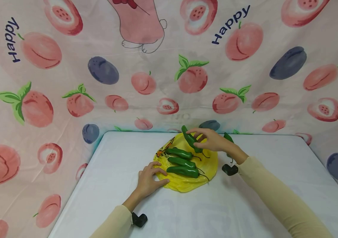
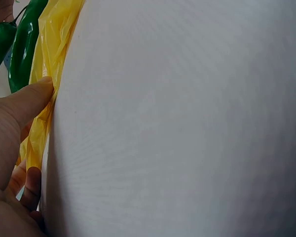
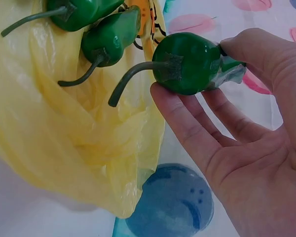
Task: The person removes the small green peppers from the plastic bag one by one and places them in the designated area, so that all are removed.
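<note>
My right hand (image 1: 212,140) pinches a green chili pepper (image 3: 185,64) between thumb and fingertips, over the far part of a yellow plastic bag (image 1: 186,185). The pepper's curved stem sticks out toward the bag in the right wrist view. Three more green chili peppers (image 1: 182,171) lie side by side on the bag, stems to the right. At the bag's left edge, my left hand (image 1: 148,180) rests with thumb and fingers spread apart. Its thumb (image 2: 34,96) touches the crinkled plastic in the left wrist view.
Another green pepper (image 1: 228,137) lies right of the bag, partly behind my right forearm. Everything sits on a white table (image 1: 121,152). A fruit-printed cloth (image 1: 145,109) hangs behind the table's back edge.
</note>
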A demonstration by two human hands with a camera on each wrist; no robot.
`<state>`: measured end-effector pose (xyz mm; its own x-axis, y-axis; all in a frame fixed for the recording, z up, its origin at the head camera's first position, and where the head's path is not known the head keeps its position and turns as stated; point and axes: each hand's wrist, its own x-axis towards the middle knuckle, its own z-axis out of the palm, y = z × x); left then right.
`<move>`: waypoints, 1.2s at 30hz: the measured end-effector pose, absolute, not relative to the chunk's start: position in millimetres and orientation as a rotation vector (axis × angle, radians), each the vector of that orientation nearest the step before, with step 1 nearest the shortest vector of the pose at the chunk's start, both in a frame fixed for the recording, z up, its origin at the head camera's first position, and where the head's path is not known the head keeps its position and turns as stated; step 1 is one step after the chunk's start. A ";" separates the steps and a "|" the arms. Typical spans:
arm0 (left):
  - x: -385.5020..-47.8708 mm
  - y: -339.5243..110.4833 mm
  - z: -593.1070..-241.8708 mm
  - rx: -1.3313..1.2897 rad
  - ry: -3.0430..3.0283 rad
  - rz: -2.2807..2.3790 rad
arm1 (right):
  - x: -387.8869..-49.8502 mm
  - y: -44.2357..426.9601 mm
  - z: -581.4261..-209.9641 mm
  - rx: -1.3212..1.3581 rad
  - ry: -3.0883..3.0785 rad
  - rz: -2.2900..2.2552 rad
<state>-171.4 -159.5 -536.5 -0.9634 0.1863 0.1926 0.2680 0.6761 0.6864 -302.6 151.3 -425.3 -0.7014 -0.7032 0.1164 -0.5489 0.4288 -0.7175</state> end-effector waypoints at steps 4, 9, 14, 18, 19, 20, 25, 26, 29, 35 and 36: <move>-172.0 -159.8 -535.2 -0.382 -2.772 -1.169 | -300.3 155.4 -421.4 -1.091 2.484 -1.139; -172.0 -159.8 -534.8 -0.383 -2.772 -1.170 | -297.1 161.4 -418.3 -1.061 2.512 -1.121; -172.3 -159.6 -535.2 -0.373 -2.779 -1.158 | -296.4 168.6 -418.0 -0.992 2.541 -1.102; -172.8 -159.2 -535.2 -0.376 -2.777 -1.157 | -297.6 176.6 -420.6 -0.978 2.549 -1.101; -172.8 -159.1 -535.0 -0.377 -2.778 -1.158 | -297.4 178.7 -421.0 -0.980 2.548 -1.105; -172.8 -159.0 -534.9 -0.379 -2.779 -1.158 | -296.8 181.0 -421.2 -0.978 2.546 -1.113; -172.7 -159.1 -534.6 -0.379 -2.787 -1.150 | -293.2 193.6 -421.5 -0.995 2.549 -1.138; -172.6 -159.2 -534.7 -0.377 -2.788 -1.147 | -292.7 196.3 -421.5 -1.001 2.547 -1.145; -171.9 -159.4 -534.9 -0.373 -2.787 -1.146 | -292.5 204.5 -422.1 -1.011 2.559 -1.144; -171.4 -159.0 -534.9 -0.380 -2.784 -1.156 | -292.2 221.8 -422.5 -0.949 2.595 -1.119; -171.4 -159.0 -534.9 -0.380 -2.783 -1.158 | -292.0 224.8 -422.3 -0.936 2.599 -1.116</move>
